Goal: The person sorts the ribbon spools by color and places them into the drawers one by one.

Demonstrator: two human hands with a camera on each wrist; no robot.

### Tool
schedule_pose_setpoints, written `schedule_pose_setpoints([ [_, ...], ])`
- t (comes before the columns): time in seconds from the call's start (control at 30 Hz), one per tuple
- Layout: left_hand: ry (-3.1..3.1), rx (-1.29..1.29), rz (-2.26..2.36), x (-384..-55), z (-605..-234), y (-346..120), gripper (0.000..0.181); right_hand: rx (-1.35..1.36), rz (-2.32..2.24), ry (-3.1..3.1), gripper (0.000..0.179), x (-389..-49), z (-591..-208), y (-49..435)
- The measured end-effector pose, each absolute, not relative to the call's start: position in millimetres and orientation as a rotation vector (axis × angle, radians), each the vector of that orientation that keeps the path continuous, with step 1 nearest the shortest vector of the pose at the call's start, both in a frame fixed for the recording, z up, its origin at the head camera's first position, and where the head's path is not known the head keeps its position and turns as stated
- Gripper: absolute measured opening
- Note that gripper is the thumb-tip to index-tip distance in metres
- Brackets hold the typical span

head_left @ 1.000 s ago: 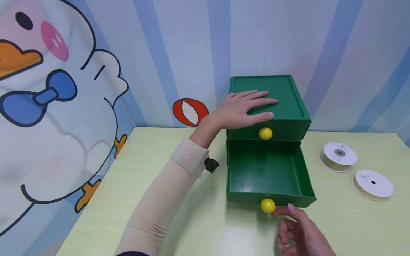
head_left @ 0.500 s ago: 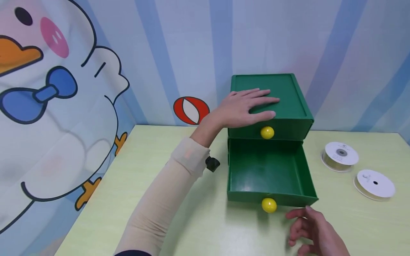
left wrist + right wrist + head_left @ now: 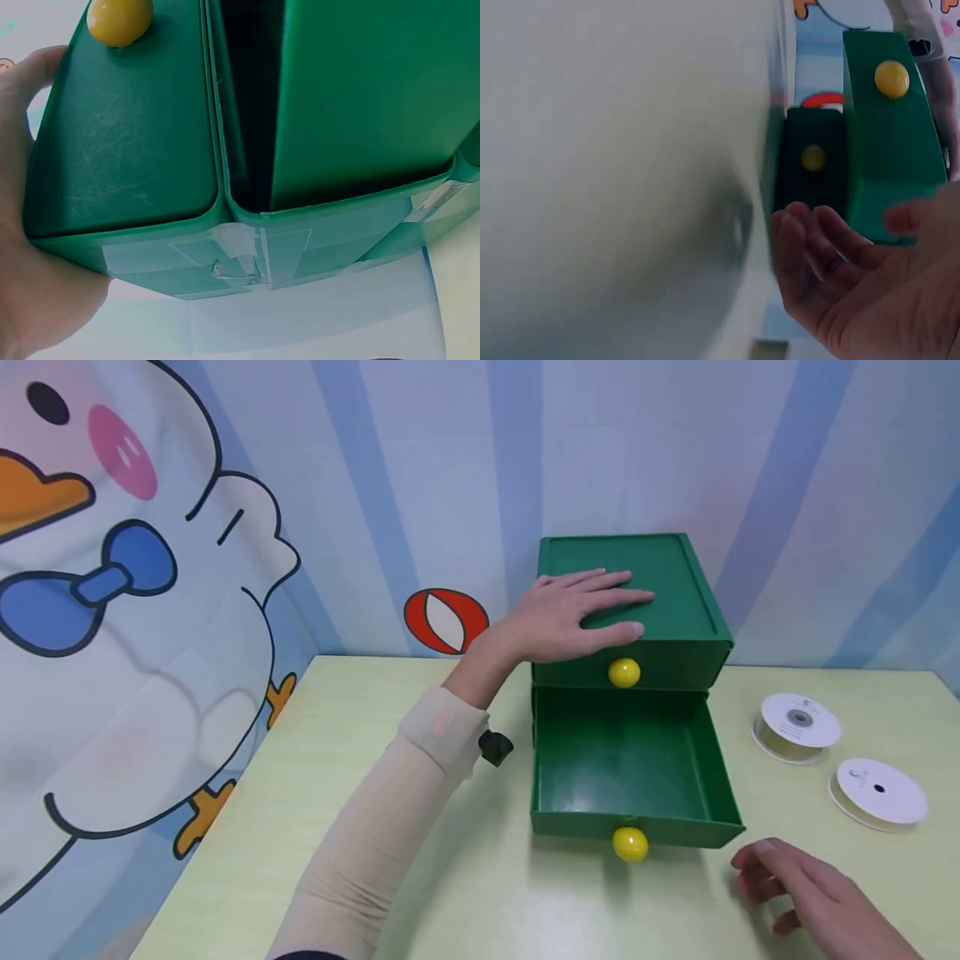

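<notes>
A green drawer cabinet (image 3: 645, 568) stands at the back of the table. My left hand (image 3: 566, 618) lies on its top with fingers spread, the thumb near the front edge. Below the top drawer's front (image 3: 135, 135), another green drawer (image 3: 622, 760) is pulled out, its inner bottom showing, with a yellow knob (image 3: 630, 844) on its front. In the right wrist view, a lower drawer front (image 3: 795, 184) with its own yellow knob sits pushed in beneath. My right hand (image 3: 813, 893), loosely curled and holding nothing, is over the table to the right of the pulled-out drawer's front corner.
Two white ribbon spools, a rear one (image 3: 799, 723) with gold ribbon and a front one (image 3: 879, 792), lie to the right of the cabinet. The pale table (image 3: 420, 793) meets a blue striped backdrop (image 3: 637, 443) with a cartoon bird at left.
My right hand has moved away from the pulled-out drawer's yellow knob, rightward toward the spools. My left hand stays on the cabinet top, and the drawer stays out.
</notes>
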State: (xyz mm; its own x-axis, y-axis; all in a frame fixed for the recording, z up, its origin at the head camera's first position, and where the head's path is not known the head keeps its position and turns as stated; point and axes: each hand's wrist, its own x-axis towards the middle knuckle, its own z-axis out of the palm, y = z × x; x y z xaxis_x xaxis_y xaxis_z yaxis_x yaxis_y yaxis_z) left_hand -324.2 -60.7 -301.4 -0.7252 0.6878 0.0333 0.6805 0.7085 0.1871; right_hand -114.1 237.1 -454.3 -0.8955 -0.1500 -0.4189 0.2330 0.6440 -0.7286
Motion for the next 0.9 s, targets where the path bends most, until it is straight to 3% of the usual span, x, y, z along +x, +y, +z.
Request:
schedule_pose_setpoints([
  [0.17,2.871,1.142,0.312,-324,-302,-64,0.062,-0.118,-0.728,2.844,0.036,-119,-446,257],
  [0.4,2.877,1.145,0.302,-323,-302,-64,0.062,-0.207,-0.574,3.187,0.038,-130,-445,279],
  [0.6,2.874,1.149,0.303,-324,-301,-61,0.061,-0.319,-0.621,3.421,0.028,-140,-460,304],
  [0.9,2.876,1.14,0.3,-324,-301,-60,0.06,-0.257,-0.566,3.393,0.054,-156,-476,330],
])
